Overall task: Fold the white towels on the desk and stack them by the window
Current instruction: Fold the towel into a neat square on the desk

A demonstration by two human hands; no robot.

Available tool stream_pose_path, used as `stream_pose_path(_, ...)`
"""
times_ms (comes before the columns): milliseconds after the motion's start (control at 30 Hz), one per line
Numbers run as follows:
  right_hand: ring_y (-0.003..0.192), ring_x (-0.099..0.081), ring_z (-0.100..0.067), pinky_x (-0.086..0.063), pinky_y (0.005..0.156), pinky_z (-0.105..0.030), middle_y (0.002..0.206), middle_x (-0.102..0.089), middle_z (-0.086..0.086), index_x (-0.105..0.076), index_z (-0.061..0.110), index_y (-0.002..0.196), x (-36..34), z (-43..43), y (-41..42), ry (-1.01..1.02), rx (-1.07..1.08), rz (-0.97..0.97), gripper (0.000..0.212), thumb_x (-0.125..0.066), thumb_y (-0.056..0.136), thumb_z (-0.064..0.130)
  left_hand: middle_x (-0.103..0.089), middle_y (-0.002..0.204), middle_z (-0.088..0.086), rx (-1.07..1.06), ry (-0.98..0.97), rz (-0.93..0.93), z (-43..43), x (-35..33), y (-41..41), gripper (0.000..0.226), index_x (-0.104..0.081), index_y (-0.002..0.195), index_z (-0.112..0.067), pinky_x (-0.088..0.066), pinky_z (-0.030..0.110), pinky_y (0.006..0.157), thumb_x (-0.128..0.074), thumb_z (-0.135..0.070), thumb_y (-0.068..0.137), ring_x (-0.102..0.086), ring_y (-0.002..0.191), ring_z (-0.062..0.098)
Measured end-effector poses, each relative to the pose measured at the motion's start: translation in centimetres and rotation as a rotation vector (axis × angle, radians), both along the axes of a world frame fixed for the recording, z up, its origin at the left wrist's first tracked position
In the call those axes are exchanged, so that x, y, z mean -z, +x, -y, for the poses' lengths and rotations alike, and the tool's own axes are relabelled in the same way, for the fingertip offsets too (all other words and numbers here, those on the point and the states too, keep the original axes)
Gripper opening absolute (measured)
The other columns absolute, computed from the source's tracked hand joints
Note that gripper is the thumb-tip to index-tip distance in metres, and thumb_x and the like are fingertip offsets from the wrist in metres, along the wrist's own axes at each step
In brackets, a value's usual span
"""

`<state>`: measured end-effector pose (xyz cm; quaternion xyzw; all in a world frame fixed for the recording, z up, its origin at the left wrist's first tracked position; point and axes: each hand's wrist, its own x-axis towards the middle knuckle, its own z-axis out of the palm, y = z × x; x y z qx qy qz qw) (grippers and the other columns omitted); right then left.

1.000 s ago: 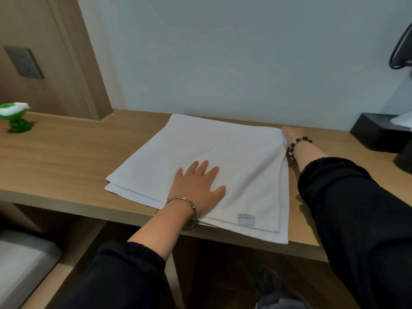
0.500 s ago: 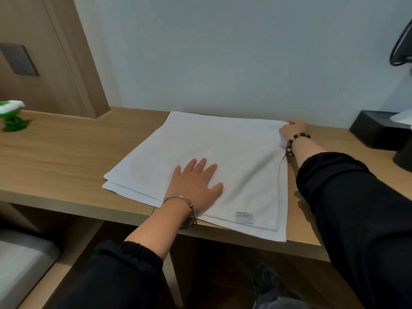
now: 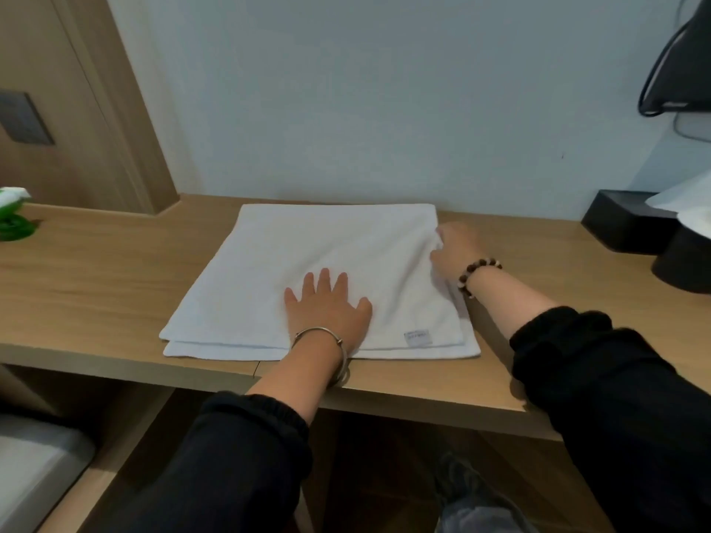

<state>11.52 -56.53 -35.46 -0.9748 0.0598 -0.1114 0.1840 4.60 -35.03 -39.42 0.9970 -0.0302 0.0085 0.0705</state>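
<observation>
A: What has moved?
B: The right hand [image 3: 456,244] has left the far corner of the towel [image 3: 307,255] and come partway down its right edge. The left hand [image 3: 329,305] has stayed put.
A: And from the left, how much room is there?
B: A small green thing [image 3: 13,221] sits at the far left. From there to the towel the desk [image 3: 96,271] is bare, smooth, pale wood grain.
A: Where does the towel lie?
B: In the middle of the desk, white and soft. It is folded into a rough square of two layers, the lower one peeking out in front. Its far edge lies along the wall [image 3: 346,109] and its near edge just inside the desk's front edge.
A: The hands?
B: The left lies flat on the near half, fingers straight and spread, with a metal bangle [image 3: 327,336] at the wrist. A small label [image 3: 417,337] shows near the towel's front right corner. The right hand's fingers are curled, pinching the towel's right edge.
A: Further right?
B: More bare wood, then a black box [image 3: 623,221] by the wall.
</observation>
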Motion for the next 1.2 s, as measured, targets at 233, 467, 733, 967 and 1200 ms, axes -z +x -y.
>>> stream_pose_path(233,0.135,-0.032,-0.025,-0.032,0.108,-0.045,0.150,-0.030,-0.008,-0.032,0.017,0.143,1.6,-3.0,-8.0,-0.275,-0.341,-0.350,0.052,-0.033,0.098,0.044,-0.028,0.152,0.003,0.009,-0.159,0.071,1.6,-1.4,0.3,0.046,-0.039,0.141,-0.021,-0.016,0.048,0.114,-0.028,-0.023,0.096,-0.016,0.143,0.022)
stream_pose_path(467,0.139,-0.029,-0.014,-0.026,0.108,-0.027,0.156,-0.023,0.010,-0.033,0.033,0.145,0.0,0.5,-10.3,-0.089,-0.430,-0.365,0.058,-0.054,0.092,0.045,-0.012,0.159,-0.003,0.295,0.017,0.039,-3.3,-0.7,-2.1,0.056,-0.027,0.145,-0.036,-0.006,0.053,0.114,-0.032,-0.056,0.094,-0.004,0.146,0.022)
stream_pose_path(733,0.095,-0.057,-0.019,-0.044,0.067,-0.027,0.123,-0.061,0.003,-0.041,0.032,0.139,-1.4,0.1,-11.0,-0.359,-0.469,-0.273,0.043,-0.040,0.096,0.031,-0.021,0.157,-0.006,0.305,0.006,0.154,-4.7,0.3,-2.7,0.064,-0.027,0.145,-0.038,-0.011,0.047,0.115,-0.029,-0.067,0.088,-0.015,0.144,0.018)
stream_pose_path(967,0.074,-0.057,-0.019,-0.043,0.055,-0.027,0.084,-0.060,0.002,-0.053,0.023,0.116,-0.7,-1.1,-10.7,-0.587,-0.405,-0.201,0.027,-0.041,0.093,0.017,-0.040,0.146,-0.013,0.248,-0.089,0.271,-4.9,0.2,-3.3,0.060,-0.046,0.134,-0.037,-0.010,0.051,0.114,-0.042,-0.068,0.084,-0.023,0.141,0.014)
stream_pose_path(1200,0.109,-0.060,-0.025,-0.049,0.088,-0.034,0.121,-0.065,-0.003,-0.056,0.024,0.132,-1.9,0.5,-11.2,-0.435,-0.340,0.067,0.051,-0.043,0.091,-0.005,-0.038,0.147,-0.014,0.213,-0.072,0.302,-4.9,0.3,-3.6,0.060,-0.046,0.134,-0.039,-0.004,0.055,0.113,-0.043,-0.070,0.082,-0.013,0.143,0.013)
